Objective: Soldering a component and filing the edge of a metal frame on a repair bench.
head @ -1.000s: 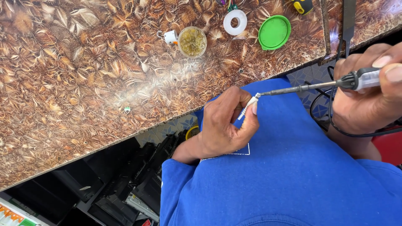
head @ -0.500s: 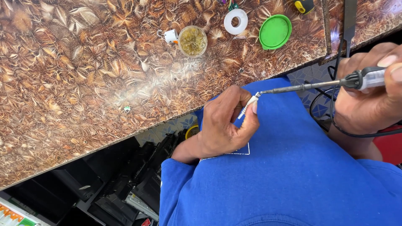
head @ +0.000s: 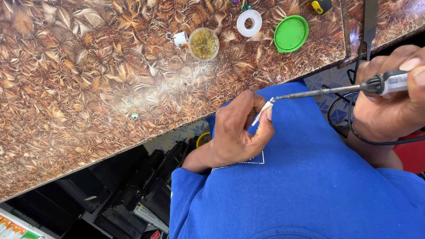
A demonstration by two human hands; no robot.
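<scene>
My left hand [head: 237,132] rests on my blue-clothed lap and pinches a small white plug with a metal tip [head: 264,110] between thumb and fingers. My right hand [head: 394,110] grips the handle of a soldering iron [head: 345,90], whose thin metal tip reaches left and touches the end of the plug. A black cord [head: 354,132] loops down from the iron beside my right wrist.
A brown leaf-patterned tabletop [head: 88,79] fills the upper left. On it stand an open jar of yellowish paste [head: 203,44], its green lid [head: 291,34], a white tape roll [head: 249,23] and a small white part [head: 180,39]. Dark equipment [head: 146,190] lies under the table.
The iron's tip has stayed at the plug's end; both hands hold almost the same pose, with only a slight shift of view.
</scene>
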